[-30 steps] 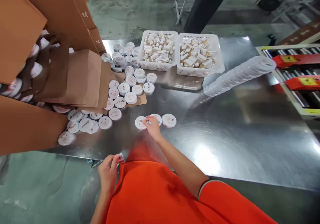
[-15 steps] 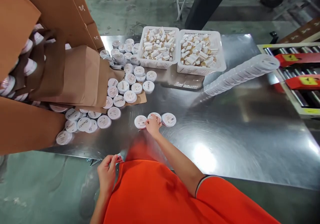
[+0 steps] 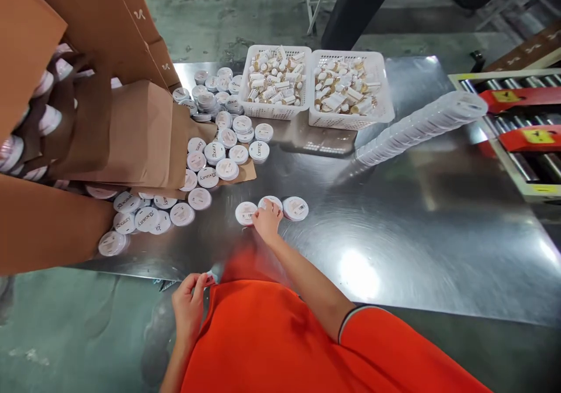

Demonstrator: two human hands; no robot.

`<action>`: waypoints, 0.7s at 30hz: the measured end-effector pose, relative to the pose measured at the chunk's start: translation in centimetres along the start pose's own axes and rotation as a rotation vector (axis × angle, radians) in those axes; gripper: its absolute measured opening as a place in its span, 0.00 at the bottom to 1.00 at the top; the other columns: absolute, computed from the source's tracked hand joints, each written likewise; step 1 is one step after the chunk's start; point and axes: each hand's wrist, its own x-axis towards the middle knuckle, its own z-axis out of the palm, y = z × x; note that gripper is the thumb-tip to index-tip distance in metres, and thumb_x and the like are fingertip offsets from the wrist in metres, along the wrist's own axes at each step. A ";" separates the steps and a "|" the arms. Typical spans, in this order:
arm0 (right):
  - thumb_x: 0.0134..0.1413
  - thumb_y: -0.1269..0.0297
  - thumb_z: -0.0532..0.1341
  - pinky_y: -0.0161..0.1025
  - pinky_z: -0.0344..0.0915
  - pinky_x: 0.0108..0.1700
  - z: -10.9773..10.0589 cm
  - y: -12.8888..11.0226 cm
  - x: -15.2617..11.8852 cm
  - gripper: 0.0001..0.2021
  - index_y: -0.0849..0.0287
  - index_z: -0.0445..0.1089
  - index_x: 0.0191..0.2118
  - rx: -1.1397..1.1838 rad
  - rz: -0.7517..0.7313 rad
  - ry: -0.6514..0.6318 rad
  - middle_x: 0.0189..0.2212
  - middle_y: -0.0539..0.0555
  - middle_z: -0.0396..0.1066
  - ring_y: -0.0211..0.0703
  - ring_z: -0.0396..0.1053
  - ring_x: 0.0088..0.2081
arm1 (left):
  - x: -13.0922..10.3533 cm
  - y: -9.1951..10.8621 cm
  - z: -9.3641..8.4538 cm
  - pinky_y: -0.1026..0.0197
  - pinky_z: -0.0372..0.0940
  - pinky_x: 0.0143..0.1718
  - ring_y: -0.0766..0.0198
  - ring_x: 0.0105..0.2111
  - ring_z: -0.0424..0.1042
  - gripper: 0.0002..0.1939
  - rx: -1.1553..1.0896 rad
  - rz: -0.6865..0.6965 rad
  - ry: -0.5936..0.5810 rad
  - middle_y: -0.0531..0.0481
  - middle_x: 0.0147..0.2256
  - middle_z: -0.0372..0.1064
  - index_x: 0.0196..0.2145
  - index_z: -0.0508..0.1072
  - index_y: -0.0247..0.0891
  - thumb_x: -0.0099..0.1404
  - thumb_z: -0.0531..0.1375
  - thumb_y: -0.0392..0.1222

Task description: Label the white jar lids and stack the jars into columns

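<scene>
Three round white tubs with flat lids lie in a row on the metal table [image 3: 394, 229]: a left tub [image 3: 245, 213], a middle tub [image 3: 268, 200] and a right tub [image 3: 295, 208]. Small printed labels show on the left and right ones. My right hand [image 3: 267, 222] rests over the middle tub, fingers spread across its top, the thumb side by the left tub's edge. Part of the middle tub is covered by the fingers. By the table's front edge, my left hand [image 3: 188, 304] pinches a small printed label strip [image 3: 211, 278] between thumb and fingers.
More white tubs [image 3: 214, 153] spill from a tipped cardboard box [image 3: 131, 130] on the left. Two white baskets [image 3: 276, 111] of small bottles stand at the back. A tall leaning stack of tubs [image 3: 421, 125] rises at right, near a roller conveyor [image 3: 521, 130].
My right hand has shifted very slightly over the middle tub. The left hand still pinches the label strip, and the tubs stay in place.
</scene>
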 end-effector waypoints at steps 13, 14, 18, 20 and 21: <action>0.61 0.68 0.49 0.56 0.50 0.54 -0.2 2.0 1.5 0.17 0.55 0.74 0.46 0.043 0.012 0.055 0.51 0.64 0.67 0.59 0.59 0.53 | -0.1 -1.1 0.0 0.63 0.67 0.33 0.60 0.30 0.76 0.19 -0.021 -0.033 -0.027 0.49 0.27 0.78 0.25 0.76 0.39 0.60 0.57 0.57; 0.61 0.69 0.48 0.55 0.51 0.54 -0.3 2.4 1.5 0.19 0.54 0.73 0.48 0.049 -0.002 0.061 0.51 0.63 0.68 0.58 0.60 0.52 | -0.1 -1.1 -0.1 0.63 0.66 0.33 0.60 0.29 0.75 0.19 -0.011 -0.025 -0.024 0.49 0.27 0.78 0.25 0.76 0.39 0.60 0.57 0.56; 0.62 0.67 0.48 0.55 0.47 0.59 -0.7 3.9 0.9 0.21 0.56 0.67 0.57 -0.048 -0.202 0.071 0.61 0.61 0.60 0.57 0.56 0.59 | -0.1 -1.1 -0.2 0.63 0.66 0.32 0.60 0.29 0.75 0.19 0.016 -0.010 -0.024 0.50 0.26 0.77 0.25 0.76 0.39 0.60 0.57 0.56; 0.62 0.59 0.51 0.60 0.39 0.63 -0.6 4.6 0.3 0.24 0.57 0.60 0.62 -0.128 -0.400 0.016 0.66 0.60 0.53 0.59 0.47 0.64 | -0.1 -1.2 -0.2 0.62 0.66 0.33 0.59 0.30 0.75 0.19 0.011 -0.019 -0.027 0.49 0.27 0.78 0.25 0.76 0.39 0.60 0.57 0.56; 0.61 0.55 0.52 0.63 0.35 0.64 -0.4 4.9 0.0 0.27 0.57 0.57 0.64 -0.162 -0.479 -0.014 0.67 0.59 0.50 0.61 0.43 0.66 | 0.0 -1.2 -0.1 0.62 0.66 0.34 0.59 0.31 0.75 0.19 0.006 -0.026 -0.031 0.49 0.27 0.78 0.25 0.76 0.39 0.60 0.57 0.57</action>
